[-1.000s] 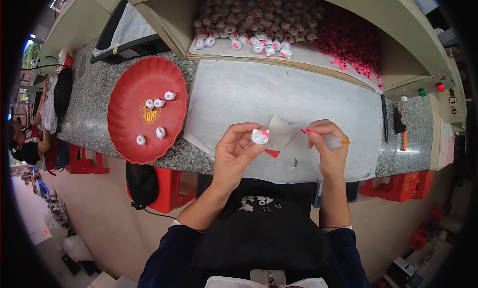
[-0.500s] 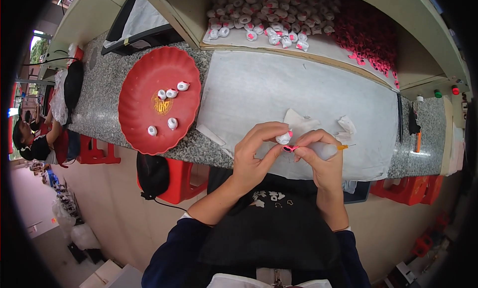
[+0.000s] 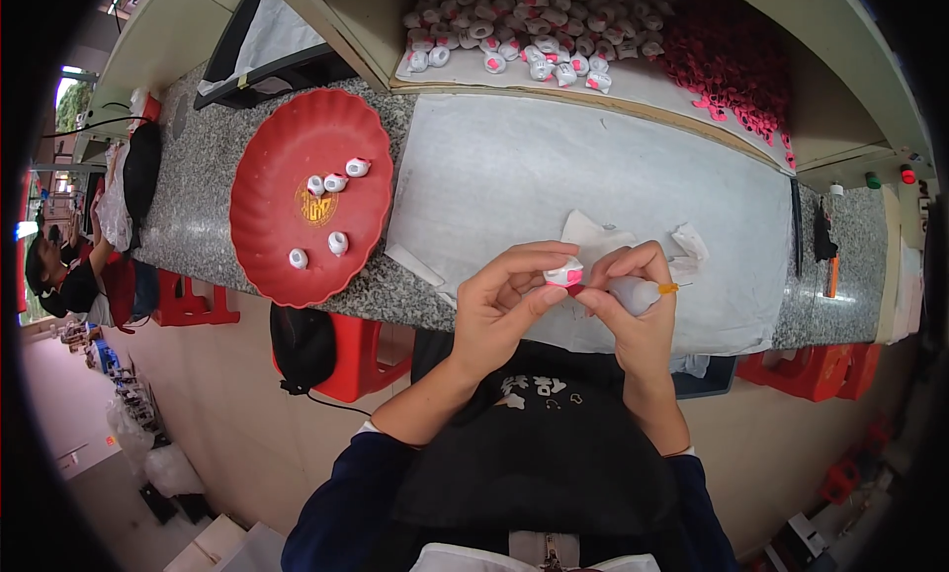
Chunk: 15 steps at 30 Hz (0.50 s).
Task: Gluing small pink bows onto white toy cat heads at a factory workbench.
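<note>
Head view: left hand (image 3: 504, 310) and right hand (image 3: 633, 310) are pressed together, both pinching a small white-and-pink piece (image 3: 565, 273) over the grey mat's (image 3: 554, 167) near edge, right of the red plate (image 3: 282, 261). The right hand also grips a small glue bottle (image 3: 638, 293).

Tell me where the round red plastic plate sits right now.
In the head view, the round red plastic plate lies on the speckled stone counter, left of the grey work mat and up-left of the left hand.
</note>
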Available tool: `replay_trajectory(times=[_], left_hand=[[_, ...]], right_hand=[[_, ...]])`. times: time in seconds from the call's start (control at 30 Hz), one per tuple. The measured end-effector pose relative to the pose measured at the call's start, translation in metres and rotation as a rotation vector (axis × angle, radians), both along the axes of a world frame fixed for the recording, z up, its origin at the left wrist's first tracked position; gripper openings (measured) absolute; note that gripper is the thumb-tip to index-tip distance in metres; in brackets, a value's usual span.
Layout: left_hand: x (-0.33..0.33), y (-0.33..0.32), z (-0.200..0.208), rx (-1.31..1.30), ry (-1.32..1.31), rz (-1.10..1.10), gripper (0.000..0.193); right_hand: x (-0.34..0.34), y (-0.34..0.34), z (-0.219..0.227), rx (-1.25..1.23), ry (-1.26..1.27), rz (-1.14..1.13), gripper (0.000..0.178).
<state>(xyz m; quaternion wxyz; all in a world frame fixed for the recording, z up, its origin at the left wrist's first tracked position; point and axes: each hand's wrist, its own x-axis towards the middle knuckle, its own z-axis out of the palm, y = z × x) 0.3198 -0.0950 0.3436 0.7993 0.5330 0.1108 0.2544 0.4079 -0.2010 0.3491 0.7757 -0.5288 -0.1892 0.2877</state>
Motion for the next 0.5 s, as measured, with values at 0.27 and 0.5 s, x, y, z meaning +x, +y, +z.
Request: replay_trajectory(times=[0.27,0.5], left_hand=[[-0.006,0.005,-0.007,-0.094,-0.066,-0.152,0.025],[-0.005,0.007,-0.004,-0.103,-0.080,-0.201,0.023]], right_hand=[[0.001,0.000,0.011,-0.104,-0.040,0.171,0.034],[0.003,-0.008,0.009,-0.034,0.013,0.224,0.025]])
